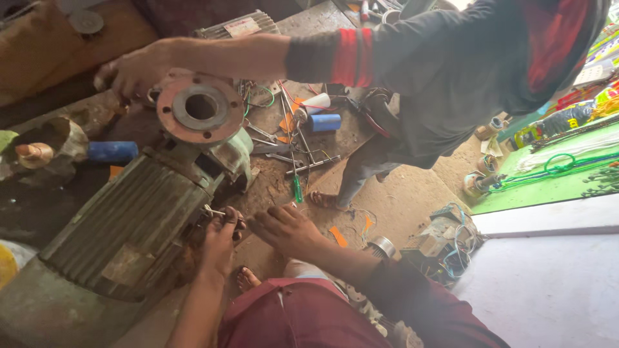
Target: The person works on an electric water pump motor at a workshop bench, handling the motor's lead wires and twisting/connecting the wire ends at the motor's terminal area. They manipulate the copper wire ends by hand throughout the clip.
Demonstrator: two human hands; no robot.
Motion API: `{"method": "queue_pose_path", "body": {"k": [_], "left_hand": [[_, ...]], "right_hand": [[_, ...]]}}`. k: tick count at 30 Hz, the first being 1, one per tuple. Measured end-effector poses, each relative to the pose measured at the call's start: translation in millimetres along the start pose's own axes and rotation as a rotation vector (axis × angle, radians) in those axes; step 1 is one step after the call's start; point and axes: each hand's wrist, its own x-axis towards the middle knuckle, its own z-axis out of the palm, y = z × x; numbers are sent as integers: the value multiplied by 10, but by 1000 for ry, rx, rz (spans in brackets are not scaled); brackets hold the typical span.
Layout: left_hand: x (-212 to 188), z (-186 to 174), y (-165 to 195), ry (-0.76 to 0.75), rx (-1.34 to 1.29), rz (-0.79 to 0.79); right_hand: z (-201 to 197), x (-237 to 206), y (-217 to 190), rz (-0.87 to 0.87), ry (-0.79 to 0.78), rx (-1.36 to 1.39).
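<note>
Now my left hand (220, 240) pinches the wire ends (216, 211) at the pump motor's (129, 225) three o'clock, my right hand (288, 230) rests open-fingered; frayed strands could slip or snap.

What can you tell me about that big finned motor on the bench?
The motor is a large, dull grey-green metal machine with a ribbed body, lying tilted on the workbench. Its rusty round flange with a centre hole faces up. A co-worker's hand rests by the flange; the person's left hand and right hand work at its side.
</note>
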Motion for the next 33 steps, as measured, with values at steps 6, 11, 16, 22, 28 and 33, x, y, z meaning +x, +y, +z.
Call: {"method": "queue_pose_path", "body": {"k": [6,11,16,22,28,33], "left_hand": [[-16,6,-35,-35,-103,74],[-8,34,-116,-41,-117,153],[42,-2,-159,14,-39,107],[66,-20,-216,19,-36,101],[46,-9,-201,54,-23,108],[22,-4,-155,31,-36,102]], "right_hand": [[449,25,-121,532,-102,513],[609,-7,-92,1098,-138,1299],[341,-76,19,403,126,310],[363,-81,127,169,19,286],[564,-8,-95,1301,-96,1494],[183,-164,-86,382,-23,530]]}}
